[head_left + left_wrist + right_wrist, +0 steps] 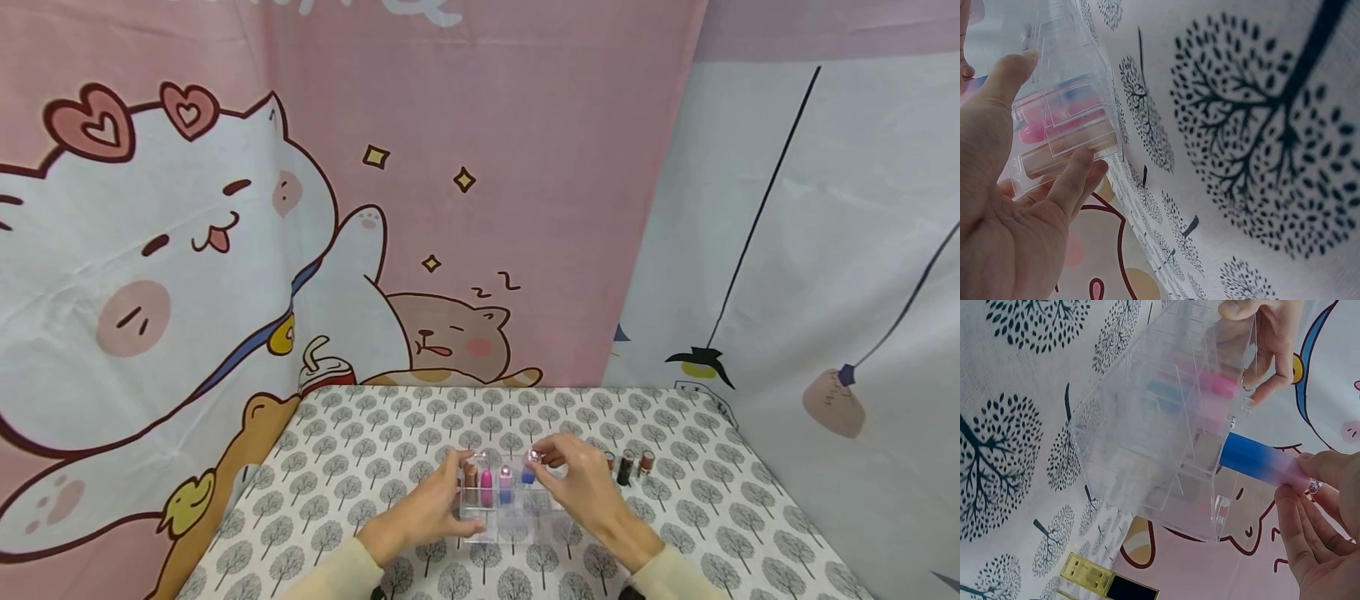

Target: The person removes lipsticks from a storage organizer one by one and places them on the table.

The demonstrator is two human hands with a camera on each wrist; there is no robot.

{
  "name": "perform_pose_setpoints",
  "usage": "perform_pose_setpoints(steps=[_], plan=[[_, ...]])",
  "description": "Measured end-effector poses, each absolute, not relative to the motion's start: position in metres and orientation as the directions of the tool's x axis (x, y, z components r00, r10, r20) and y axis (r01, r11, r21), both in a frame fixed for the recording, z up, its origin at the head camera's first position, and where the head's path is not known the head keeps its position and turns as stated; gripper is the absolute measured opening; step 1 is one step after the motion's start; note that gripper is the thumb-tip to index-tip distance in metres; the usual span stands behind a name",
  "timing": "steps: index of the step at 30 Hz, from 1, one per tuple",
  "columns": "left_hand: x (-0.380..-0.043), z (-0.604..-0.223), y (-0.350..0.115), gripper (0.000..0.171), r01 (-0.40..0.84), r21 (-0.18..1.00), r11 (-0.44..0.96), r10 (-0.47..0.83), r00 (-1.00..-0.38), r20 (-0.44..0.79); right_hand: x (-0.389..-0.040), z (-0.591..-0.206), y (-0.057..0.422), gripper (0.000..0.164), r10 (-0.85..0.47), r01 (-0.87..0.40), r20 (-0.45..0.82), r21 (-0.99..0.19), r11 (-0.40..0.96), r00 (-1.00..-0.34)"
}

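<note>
Partly filled: clear organizer [555,530], left hand [429,507] gripping nine-o'clock side; right hand [588,485] pinching blue-pink lipstick [1246,456]; seemingly unplaced: tubes [626,470], two o'clock.

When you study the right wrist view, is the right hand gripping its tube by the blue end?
No, the right hand pinches the tube by its pink end, the blue end facing the clear organizer.

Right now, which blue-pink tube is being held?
The blue-pink tube pinched in the right grip; its twin sits in the clear organizer, beside the bright pink tube.
</note>
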State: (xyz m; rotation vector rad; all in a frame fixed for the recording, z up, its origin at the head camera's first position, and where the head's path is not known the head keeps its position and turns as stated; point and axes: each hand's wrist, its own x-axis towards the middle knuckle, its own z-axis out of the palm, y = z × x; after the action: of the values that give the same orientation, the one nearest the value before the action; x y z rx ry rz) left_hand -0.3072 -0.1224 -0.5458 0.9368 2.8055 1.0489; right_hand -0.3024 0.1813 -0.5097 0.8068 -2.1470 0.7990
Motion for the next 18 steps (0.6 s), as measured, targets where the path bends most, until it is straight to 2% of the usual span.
perform_pose_setpoints(steps=[18], plan=[[-0.309,-0.547,-0.124,0.117,0.526,0.600,0.603,0.535,-0.824,0.184,-0.300,-0.501,0.200,0.034,-0.245,-0.716,0.810,-0.277,0.641,-0.533]])
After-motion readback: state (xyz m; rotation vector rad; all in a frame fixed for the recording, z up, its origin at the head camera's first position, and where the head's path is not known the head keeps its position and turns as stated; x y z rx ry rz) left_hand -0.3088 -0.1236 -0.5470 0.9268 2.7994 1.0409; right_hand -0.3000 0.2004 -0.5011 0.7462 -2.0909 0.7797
